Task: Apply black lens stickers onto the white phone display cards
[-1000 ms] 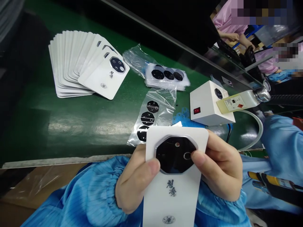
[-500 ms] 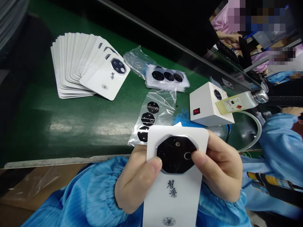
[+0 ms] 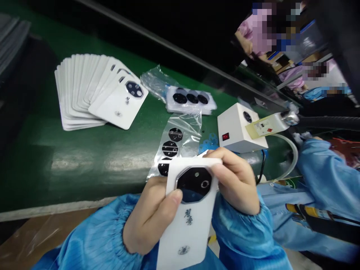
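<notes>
I hold a white phone back cover (image 3: 188, 221) upright in front of me, its black octagonal camera lens plate (image 3: 193, 183) facing me. My left hand (image 3: 152, 215) grips its left edge, thumb on the lower rim of the lens plate. My right hand (image 3: 234, 180) is closed over the cover's top right corner, fingers curled around the edge beside the plate. Both sleeves are blue.
A fanned stack of white back covers (image 3: 92, 93) lies on the green belt (image 3: 84, 150) at the left. Clear bags of black lens plates (image 3: 171, 144) and a tray of plates (image 3: 191, 99) sit mid-belt. A white switch box (image 3: 237, 129) stands at the right, and another person's blue sleeve (image 3: 326, 168) beyond it.
My right hand has shifted from the lens plate's right side up to the cover's top right corner. The cover has tilted and dropped slightly left; the view has moved too.
</notes>
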Demonstrator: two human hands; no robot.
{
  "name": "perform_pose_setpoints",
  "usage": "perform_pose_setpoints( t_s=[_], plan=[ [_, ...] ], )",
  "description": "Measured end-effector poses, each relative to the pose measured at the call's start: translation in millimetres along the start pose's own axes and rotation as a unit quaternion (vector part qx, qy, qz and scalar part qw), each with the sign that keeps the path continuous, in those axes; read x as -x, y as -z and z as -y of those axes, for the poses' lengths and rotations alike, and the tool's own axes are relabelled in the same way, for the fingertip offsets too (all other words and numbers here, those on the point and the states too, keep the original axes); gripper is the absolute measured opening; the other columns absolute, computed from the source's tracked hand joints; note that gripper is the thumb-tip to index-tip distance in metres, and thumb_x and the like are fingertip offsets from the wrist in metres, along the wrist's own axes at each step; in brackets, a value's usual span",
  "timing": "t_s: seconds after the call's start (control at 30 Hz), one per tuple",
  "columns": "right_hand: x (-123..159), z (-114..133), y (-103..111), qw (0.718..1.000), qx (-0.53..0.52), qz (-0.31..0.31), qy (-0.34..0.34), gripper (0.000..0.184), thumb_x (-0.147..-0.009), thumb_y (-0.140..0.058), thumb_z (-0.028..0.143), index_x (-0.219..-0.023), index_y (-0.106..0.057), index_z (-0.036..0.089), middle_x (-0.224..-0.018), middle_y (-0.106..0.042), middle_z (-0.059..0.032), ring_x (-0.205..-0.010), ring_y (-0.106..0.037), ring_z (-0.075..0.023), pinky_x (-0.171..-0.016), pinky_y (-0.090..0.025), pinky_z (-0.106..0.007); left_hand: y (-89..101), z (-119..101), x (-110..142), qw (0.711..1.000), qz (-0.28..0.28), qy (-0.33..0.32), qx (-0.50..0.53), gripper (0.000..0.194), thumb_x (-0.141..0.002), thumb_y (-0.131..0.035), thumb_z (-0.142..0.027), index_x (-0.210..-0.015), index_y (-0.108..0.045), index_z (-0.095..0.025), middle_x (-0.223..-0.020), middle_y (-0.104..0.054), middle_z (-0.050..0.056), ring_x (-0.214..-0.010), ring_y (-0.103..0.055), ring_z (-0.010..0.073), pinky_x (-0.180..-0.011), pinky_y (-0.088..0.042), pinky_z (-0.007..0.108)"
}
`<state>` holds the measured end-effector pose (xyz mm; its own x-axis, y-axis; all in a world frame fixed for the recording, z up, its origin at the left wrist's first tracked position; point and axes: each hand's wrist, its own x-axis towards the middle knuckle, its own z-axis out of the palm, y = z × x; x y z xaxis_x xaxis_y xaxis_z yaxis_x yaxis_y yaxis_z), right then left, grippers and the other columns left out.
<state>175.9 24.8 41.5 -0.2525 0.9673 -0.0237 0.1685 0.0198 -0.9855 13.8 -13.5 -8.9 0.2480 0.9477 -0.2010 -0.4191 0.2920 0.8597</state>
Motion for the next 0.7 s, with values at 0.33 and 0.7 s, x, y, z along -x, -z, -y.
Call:
perform_pose_setpoints(
  t_s=[0.33,0.7],
  plan=[
    [-117,-27,75,0.971,-0.095,-0.217,-0.035,0.022,-0.086,-0.055,0.033,-0.079,-0.055,0.012,-0.057,-0.048,0.0064,-0.042,-0.039,-0.0022,-0.038,-0.031,-0.014,46.2,-1,-61,0.983,-0.133,-0.122,-0.017,0.042,-0.072,-0.061,-0.052,-0.102,-0.059,-0.023,-0.104,-0.063,0.004,-0.105,-0.054,0.0236,-0.075,-0.048,0.025],
    [-195,-19,103,0.941,-0.157,-0.299,-0.019,0.033,-0.087,-0.052,0.035,-0.114,-0.052,0.015,-0.114,-0.056,-0.0074,-0.097,-0.057,-0.0182,-0.082,-0.05,-0.039,49.8,19,-76,0.963,-0.191,-0.185,-0.039,0.033,-0.06,-0.071,-0.047,-0.078,-0.066,-0.019,-0.087,-0.067,0.008,-0.084,-0.061,0.0267,-0.06,-0.049,0.03]
  ],
)
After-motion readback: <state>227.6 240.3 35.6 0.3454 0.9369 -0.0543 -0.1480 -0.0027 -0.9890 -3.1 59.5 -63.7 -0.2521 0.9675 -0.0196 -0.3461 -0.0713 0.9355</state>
